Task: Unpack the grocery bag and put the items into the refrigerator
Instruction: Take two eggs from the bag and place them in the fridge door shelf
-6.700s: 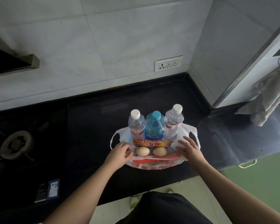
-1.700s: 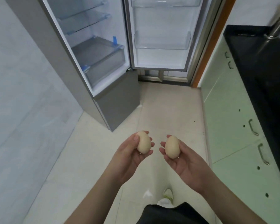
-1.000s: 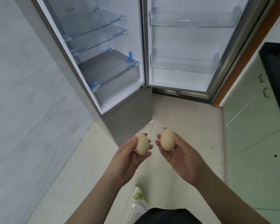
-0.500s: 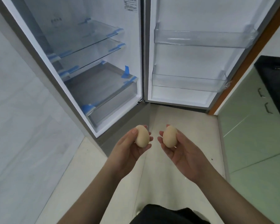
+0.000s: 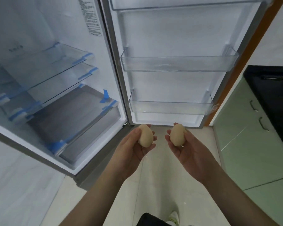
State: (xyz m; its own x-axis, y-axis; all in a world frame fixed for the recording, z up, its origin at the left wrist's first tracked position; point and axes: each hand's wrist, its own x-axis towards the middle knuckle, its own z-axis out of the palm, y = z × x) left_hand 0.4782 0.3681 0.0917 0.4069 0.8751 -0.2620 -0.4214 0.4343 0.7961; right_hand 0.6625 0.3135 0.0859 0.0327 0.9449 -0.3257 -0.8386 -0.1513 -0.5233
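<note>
My left hand (image 5: 131, 152) holds a pale brown egg (image 5: 146, 136) in curled fingers, palm up. A second egg (image 5: 177, 135) sits gripped in my right hand (image 5: 191, 152). Both hands hover in front of the open refrigerator (image 5: 59, 88), just below its lower door bin (image 5: 170, 108). Inside, glass shelves (image 5: 55, 67) with blue tape stand bare above a grey drawer (image 5: 75, 118). The open door (image 5: 178, 38) carries another clear bin (image 5: 178, 64) higher up. The grocery bag is out of view.
Green cabinets (image 5: 252, 144) with metal handles line the right side under a black counter (image 5: 274, 95). An orange door frame (image 5: 245, 59) runs beside the fridge door. Pale floor tiles (image 5: 162, 185) lie below my arms; a grey wall (image 5: 15, 185) is at left.
I have come closer to the refrigerator; its shelves and door bins fill more of the view. Both hands still hold their eggs, now a little wider apart.
</note>
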